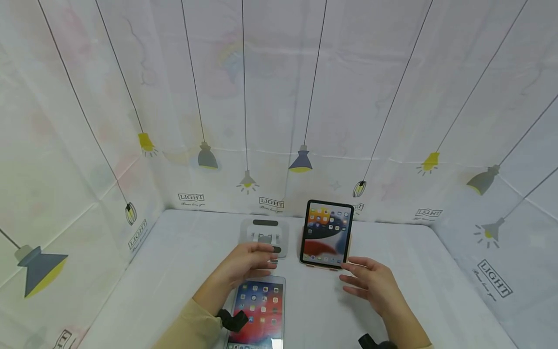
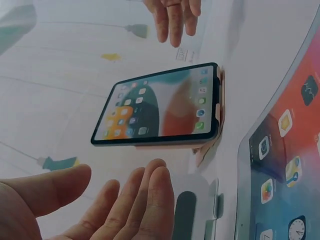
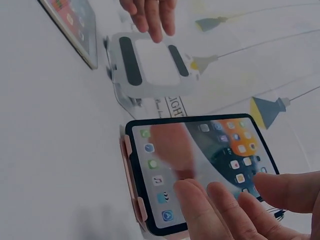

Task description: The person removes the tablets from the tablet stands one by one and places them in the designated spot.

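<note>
A black-framed tablet [image 1: 327, 237] leans upright on a pink stand [image 3: 131, 181], its lit screen showing app icons. Just off its lower right corner is my right hand [image 1: 372, 283], fingers loosely extended; whether a fingertip touches the tablet I cannot tell. My left hand [image 1: 248, 264] hovers with relaxed fingers in front of a grey-white stand with dark pads [image 1: 265, 232], partly covering it in the head view. Below that hand a white-framed tablet [image 1: 259, 310] lies on the table, screen lit, partly hidden by the left wrist. Both hands hold nothing.
White cloth covers the table [image 1: 174, 271]. Fabric walls [image 1: 270, 97] printed with hanging lamps rise behind it and at both sides. A black strap [image 1: 233, 320] is on the left wrist, and another black strap [image 1: 375, 343] sits at the right wrist.
</note>
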A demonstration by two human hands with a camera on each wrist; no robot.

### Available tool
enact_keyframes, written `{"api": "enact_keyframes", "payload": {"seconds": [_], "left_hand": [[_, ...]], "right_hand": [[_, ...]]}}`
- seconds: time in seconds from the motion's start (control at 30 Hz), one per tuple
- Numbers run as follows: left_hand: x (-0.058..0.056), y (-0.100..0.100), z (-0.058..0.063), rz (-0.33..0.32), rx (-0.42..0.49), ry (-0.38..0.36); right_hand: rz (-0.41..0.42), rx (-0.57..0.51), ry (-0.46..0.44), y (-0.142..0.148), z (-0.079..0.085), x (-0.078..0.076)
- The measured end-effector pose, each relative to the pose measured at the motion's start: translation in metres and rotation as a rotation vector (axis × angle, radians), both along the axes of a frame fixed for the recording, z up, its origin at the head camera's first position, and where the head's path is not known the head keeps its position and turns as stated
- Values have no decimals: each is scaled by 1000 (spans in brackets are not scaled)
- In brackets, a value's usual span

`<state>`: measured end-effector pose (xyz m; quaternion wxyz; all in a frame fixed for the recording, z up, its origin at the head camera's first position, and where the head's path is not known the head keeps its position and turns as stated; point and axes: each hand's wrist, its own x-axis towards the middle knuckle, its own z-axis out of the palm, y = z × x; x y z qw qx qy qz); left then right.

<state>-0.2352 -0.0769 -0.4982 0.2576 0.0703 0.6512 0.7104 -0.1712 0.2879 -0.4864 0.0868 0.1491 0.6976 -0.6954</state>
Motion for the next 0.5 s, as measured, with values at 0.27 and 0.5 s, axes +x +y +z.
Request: {"api": "enact_keyframes", "payload": {"seconds": [0.27,0.5], "left_hand": [[-8,13,8,-7,11,40],[-18,23,10,-3,39,33]], "right_hand": [[-17,8,12,15,8,-4],[-40,3,27,25,13,-11]]}}
